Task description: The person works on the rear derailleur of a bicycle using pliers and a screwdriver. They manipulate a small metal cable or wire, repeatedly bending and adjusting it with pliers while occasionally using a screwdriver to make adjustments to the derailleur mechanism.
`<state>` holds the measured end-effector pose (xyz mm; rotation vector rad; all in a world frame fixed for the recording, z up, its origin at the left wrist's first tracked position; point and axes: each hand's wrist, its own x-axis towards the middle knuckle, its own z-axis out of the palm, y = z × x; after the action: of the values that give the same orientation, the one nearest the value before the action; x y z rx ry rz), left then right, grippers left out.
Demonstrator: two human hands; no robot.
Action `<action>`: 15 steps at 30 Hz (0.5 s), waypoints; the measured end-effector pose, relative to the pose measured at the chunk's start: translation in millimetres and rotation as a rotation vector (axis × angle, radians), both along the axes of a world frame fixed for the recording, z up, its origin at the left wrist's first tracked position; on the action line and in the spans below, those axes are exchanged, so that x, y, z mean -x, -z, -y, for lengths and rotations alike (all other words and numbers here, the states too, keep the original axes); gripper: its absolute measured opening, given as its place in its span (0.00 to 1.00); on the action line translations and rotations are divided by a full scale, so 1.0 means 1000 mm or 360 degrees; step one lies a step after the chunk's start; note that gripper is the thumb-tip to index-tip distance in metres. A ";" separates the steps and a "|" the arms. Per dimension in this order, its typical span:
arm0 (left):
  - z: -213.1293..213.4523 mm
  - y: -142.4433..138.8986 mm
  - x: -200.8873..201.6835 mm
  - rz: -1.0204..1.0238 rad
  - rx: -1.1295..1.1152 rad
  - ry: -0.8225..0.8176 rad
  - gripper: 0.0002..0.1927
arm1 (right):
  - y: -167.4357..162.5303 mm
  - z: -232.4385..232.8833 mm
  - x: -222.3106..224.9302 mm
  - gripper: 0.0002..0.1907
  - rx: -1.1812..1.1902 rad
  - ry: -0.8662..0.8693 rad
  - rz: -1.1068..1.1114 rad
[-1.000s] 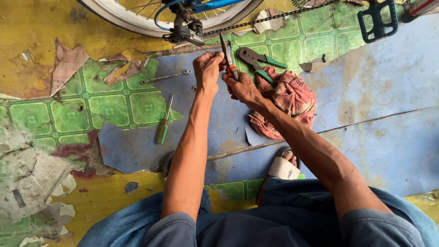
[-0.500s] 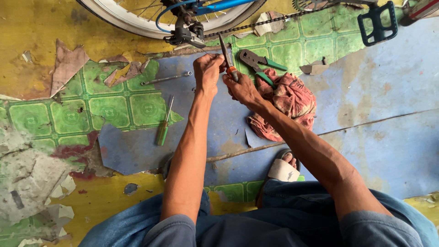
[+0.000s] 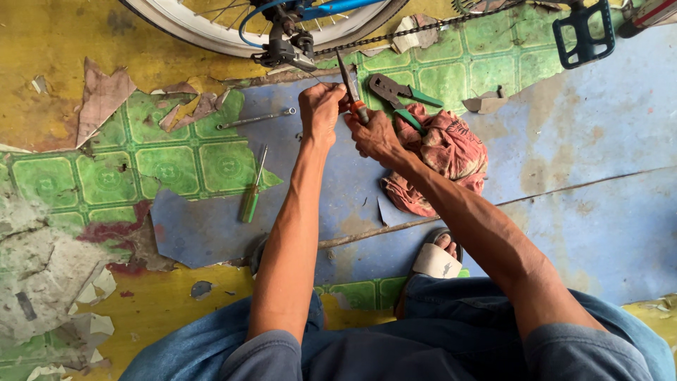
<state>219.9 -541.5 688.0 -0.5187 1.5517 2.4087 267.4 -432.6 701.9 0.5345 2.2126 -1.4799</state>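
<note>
Single head view, looking almost straight down from above a seated person. Forearms running up from the bottom edge to the left hand point(image 3: 321, 109) and right hand point(image 3: 374, 134) just above centre. Knees along the bottom edge, close under the lens. Floor point(image 3: 599, 176) filling the rest, wheel point(image 3: 204, 32) and pedal point(image 3: 582, 32) cut by the top edge.

Derailleur point(image 3: 285, 48) ahead — rag point(image 3: 441, 159) right

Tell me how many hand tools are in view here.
4: needle-nose pliers held in the right hand, green-handled pliers beside the red rag, wrench and green screwdriver on the floor. Others may be hidden.
</note>
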 end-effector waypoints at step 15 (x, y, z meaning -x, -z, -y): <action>-0.002 0.001 0.000 0.0045 -0.0002 -0.0059 0.07 | 0.006 -0.009 -0.007 0.22 0.0093 -0.0182 -0.0108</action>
<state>220.1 -539.3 686.8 -0.5839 1.5418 2.4184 274.4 -423.6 695.9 0.3376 2.2037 -1.5182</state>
